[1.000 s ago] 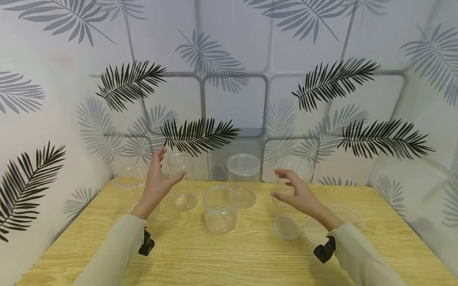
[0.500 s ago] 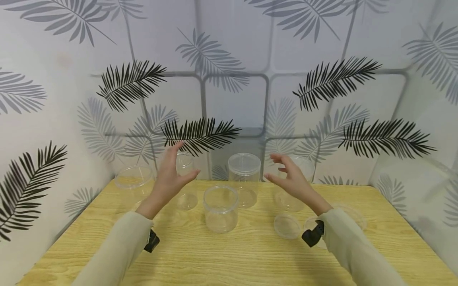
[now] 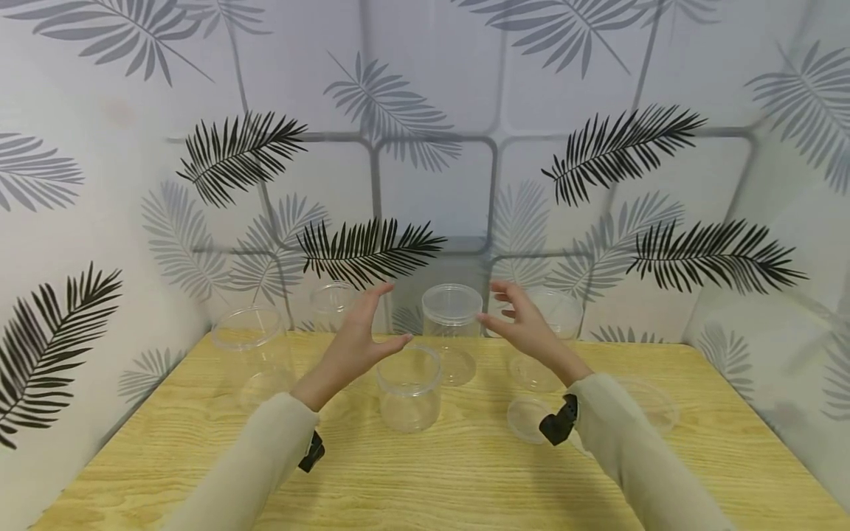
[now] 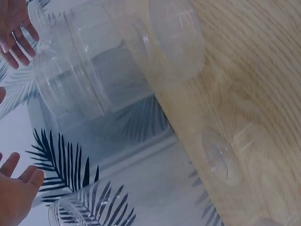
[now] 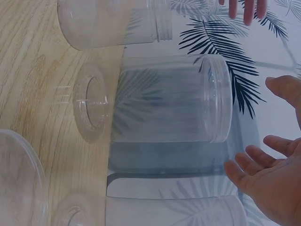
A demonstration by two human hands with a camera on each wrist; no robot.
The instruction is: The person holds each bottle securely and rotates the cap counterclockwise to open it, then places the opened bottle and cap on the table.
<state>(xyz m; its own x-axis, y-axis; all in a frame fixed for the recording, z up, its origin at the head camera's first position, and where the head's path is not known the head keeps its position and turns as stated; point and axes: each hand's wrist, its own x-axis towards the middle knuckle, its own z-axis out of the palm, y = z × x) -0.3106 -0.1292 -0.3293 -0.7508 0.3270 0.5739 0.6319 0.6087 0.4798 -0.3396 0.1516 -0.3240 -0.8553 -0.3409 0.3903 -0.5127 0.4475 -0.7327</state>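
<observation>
My left hand (image 3: pixel 358 335) hovers with thumb and fingers spread, over the back rim of a short clear plastic jar (image 3: pixel 409 405) and overlapping a tall narrow jar (image 3: pixel 332 299) behind. My right hand (image 3: pixel 524 324) is raised on the other side, thumb tip close beside the rim of a tall lidded jar (image 3: pixel 453 332). That jar stands upright between the two hands, its lid (image 3: pixel 453 301) on top. Neither hand holds anything. In the right wrist view the lidded jar (image 5: pixel 164 101) lies left of my right hand's fingers (image 5: pixel 249 165).
A wide open jar (image 3: pixel 249 354) stands at the back left. Another clear jar (image 3: pixel 564 313) is partly behind my right hand. Loose clear round lids lie at the right, one small (image 3: pixel 527 419), one larger (image 3: pixel 654 405). A patterned wall (image 3: pixel 438 199) rises behind the wooden table (image 3: pixel 425 479).
Both hands have moved inward, the left one rightward from beside the tall narrow jar and the right one leftward, closing in on the lidded jar. The jars and lids have stayed put.
</observation>
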